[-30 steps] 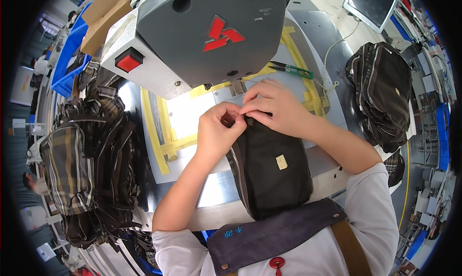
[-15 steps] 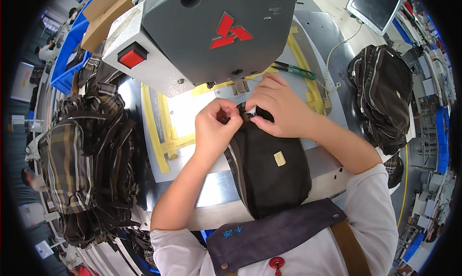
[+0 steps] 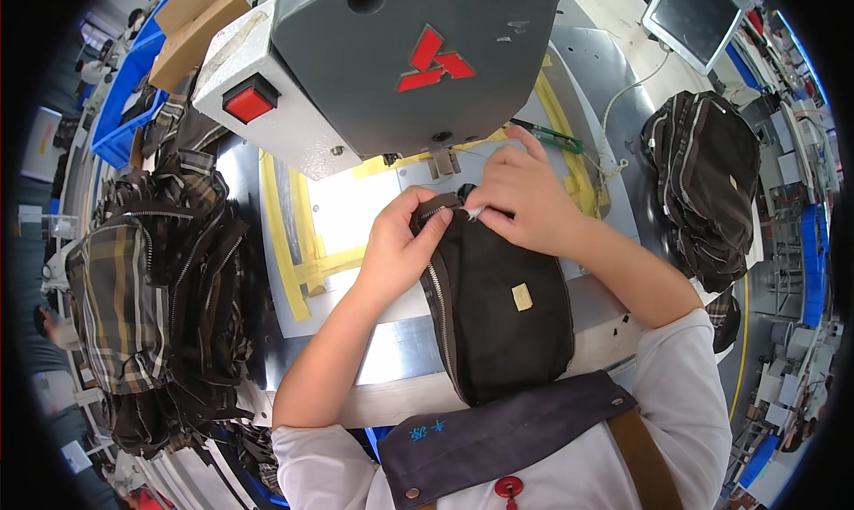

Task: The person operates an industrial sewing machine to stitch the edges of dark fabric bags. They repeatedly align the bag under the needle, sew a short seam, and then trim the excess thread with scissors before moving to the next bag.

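Observation:
A dark brown fabric bag piece [image 3: 498,323] with a zipper down its left side and a small pale yellow patch lies below the sewing machine head [image 3: 427,74]. My left hand [image 3: 400,243] pinches its upper left corner by the zipper end, thumb on top. My right hand [image 3: 525,198] is closed at the top edge, thumb and fingers pressed together on a small white tag [image 3: 474,214] beside a dark strap end. The rest of the right fingers curl above it. Both hands are just in front of the machine's presser foot [image 3: 443,163].
Plaid bags [image 3: 124,305] are piled at the left, and dark zippered bags [image 3: 707,181] lie stacked at the right. Green-handled snips [image 3: 560,139] rest behind my right hand. Yellow tape [image 3: 285,243] marks the plate. A blue bin [image 3: 120,127] and a screen [image 3: 696,16] stand farther back.
My left hand has shifted its grip along the zipper corner, its thumb now flat on the fabric. The right hand's fingers have lifted slightly, and the bag piece's top edge has spread out.

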Motion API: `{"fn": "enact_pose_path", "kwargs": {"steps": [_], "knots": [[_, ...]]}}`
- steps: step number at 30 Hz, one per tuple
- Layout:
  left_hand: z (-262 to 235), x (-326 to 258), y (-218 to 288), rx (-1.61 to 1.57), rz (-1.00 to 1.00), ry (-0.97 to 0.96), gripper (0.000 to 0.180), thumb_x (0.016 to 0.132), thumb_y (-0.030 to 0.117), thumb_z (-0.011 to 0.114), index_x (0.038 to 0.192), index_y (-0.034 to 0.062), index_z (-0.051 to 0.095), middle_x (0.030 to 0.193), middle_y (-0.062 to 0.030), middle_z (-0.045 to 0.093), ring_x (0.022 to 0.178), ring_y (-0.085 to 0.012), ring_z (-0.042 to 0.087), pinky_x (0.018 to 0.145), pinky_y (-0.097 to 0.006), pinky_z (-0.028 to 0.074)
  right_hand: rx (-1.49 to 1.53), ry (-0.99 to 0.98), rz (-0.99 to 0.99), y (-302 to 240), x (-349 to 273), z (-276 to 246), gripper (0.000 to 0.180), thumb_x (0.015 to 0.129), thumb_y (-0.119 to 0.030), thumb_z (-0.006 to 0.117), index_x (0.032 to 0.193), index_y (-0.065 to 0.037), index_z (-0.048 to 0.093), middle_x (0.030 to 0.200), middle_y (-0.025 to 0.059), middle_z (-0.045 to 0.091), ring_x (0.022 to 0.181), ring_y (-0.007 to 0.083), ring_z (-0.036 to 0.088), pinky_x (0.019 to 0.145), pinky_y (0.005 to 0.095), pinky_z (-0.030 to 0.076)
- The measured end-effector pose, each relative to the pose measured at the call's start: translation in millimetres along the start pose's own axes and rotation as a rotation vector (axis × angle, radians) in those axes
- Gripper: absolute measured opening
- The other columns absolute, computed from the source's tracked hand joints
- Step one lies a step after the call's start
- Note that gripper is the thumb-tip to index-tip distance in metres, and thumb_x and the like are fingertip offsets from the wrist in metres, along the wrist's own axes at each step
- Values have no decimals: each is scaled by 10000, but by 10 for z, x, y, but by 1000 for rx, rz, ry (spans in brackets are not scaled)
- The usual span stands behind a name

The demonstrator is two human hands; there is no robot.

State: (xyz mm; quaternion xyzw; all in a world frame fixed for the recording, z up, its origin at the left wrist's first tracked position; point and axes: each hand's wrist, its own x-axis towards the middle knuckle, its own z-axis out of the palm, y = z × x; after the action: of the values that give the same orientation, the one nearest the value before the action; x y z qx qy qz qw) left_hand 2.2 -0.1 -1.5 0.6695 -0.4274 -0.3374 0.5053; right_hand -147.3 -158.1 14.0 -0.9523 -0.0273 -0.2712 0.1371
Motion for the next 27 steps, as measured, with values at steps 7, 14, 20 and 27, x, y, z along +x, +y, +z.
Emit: {"fn": "enact_pose_path", "kwargs": {"steps": [7,14,20,27], "knots": [[149,11,-14,248,390,248,171,805,-1,688,939,16,584,857,-89,583,750,-248,615,723,-331,500,-51,110,3,-18,11,81,133,736,-190,731,811,-139,635,828,-24,588,948,168,562,1045,513,339],[121,-32,-1,436,507,218,178,735,-31,710,848,59,607,871,-59,564,702,-268,631,600,-353,528,67,83,-37,-111,24,9,114,742,-131,722,816,-124,636,828,-5,598,940,205,566,1030,501,347],[141,-31,-10,520,589,176,144,736,-17,709,813,65,619,857,-51,560,666,-245,624,566,-342,526,400,-19,279,-73,187,-38,84,775,-137,669,826,-78,641,824,60,635,871,273,587,970,404,390],[242,-95,-30,840,806,53,183,696,27,606,866,64,549,966,-83,553,691,-218,622,571,-328,529,430,-367,486,-21,193,6,145,823,-176,612,835,-34,637,829,110,645,830,316,591,871,409,419]]}}
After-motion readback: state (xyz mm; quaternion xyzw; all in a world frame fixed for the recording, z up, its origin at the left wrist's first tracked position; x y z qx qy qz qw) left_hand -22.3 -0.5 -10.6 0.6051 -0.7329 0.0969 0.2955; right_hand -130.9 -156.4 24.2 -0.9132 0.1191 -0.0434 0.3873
